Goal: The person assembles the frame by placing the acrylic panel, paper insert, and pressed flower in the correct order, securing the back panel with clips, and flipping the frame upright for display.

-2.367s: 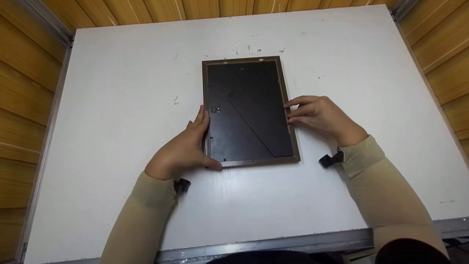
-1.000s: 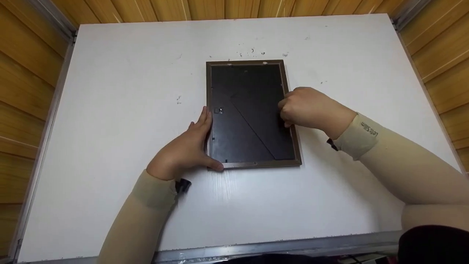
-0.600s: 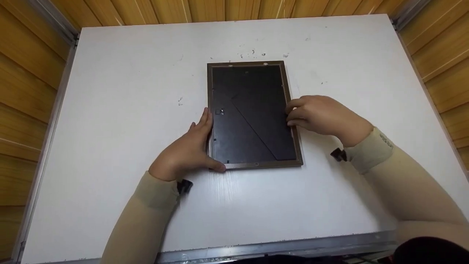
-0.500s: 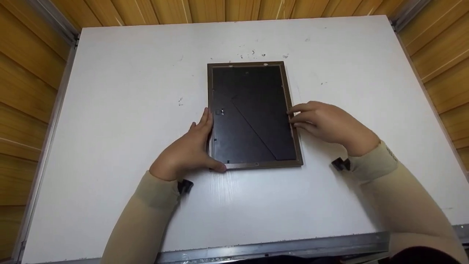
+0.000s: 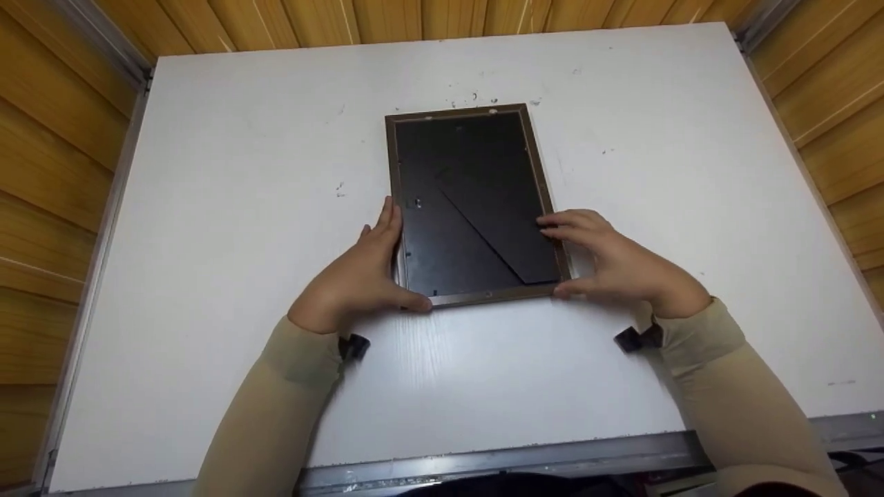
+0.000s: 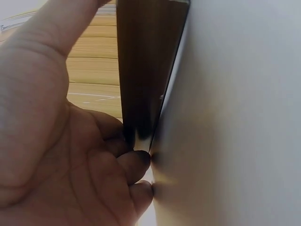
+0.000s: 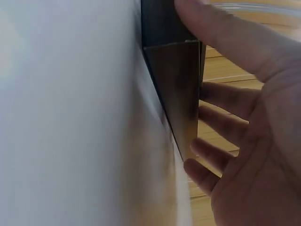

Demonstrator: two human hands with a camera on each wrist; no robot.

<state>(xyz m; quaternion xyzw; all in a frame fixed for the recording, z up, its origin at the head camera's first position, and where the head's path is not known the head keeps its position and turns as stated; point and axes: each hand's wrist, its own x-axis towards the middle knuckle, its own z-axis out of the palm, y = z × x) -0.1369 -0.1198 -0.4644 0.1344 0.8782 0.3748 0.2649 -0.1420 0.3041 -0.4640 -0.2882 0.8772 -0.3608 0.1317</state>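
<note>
A picture frame (image 5: 476,200) lies back side up on the white table, with a brown wooden rim, a black backing board and a stand flap outlined by a slanting line. My left hand (image 5: 356,276) holds its near left corner, thumb along the near edge and fingers against the left side; the left wrist view shows these fingertips low at the rim (image 6: 148,61), near the tabletop. At the near right corner is my right hand (image 5: 615,262), its thumb at the corner and fingers on the right rim. In the right wrist view a thin gap shows beneath the rim (image 7: 176,80).
The white tabletop (image 5: 242,207) carries several small dark marks beyond the frame. Wooden plank walls (image 5: 387,21) stand behind and at both sides. A metal rail (image 5: 511,459) runs along the near edge. Both wrists wear a small black camera (image 5: 630,339).
My right hand has slid from the middle of the right rim down to the near right corner, its thumb now at that corner. The frame's near edge sits a little farther up in the view.
</note>
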